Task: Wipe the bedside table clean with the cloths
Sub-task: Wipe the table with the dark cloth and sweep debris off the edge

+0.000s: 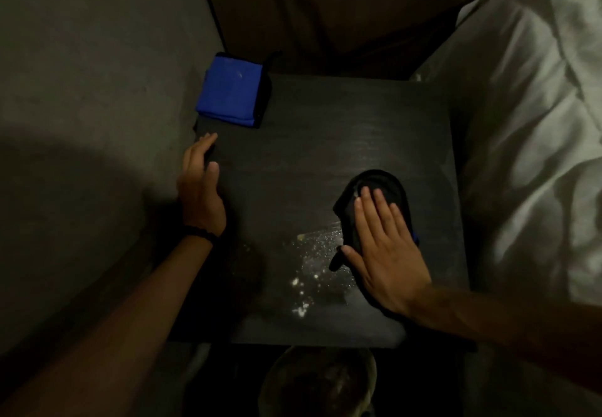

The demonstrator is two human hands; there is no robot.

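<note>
From the head view, the right hand (382, 247) lies flat, fingers straight and close together, pressing a dark cloth (374, 188) onto the table (309, 156) at right of centre. Pale crumbs (309, 263) sit just left of it, lower centre. The left hand (200, 185), fingers relaxed, steadies the table's left edge. A folded blue cloth (231, 90) waits upper left. Best to sweep leftward through the crumbs with even pressure; the light is dim, so finer dust may be escaping notice.

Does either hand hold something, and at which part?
Nothing is gripped. The right hand presses flat on the near half of the dark cloth. The left hand rests open at the table's left edge.
</note>
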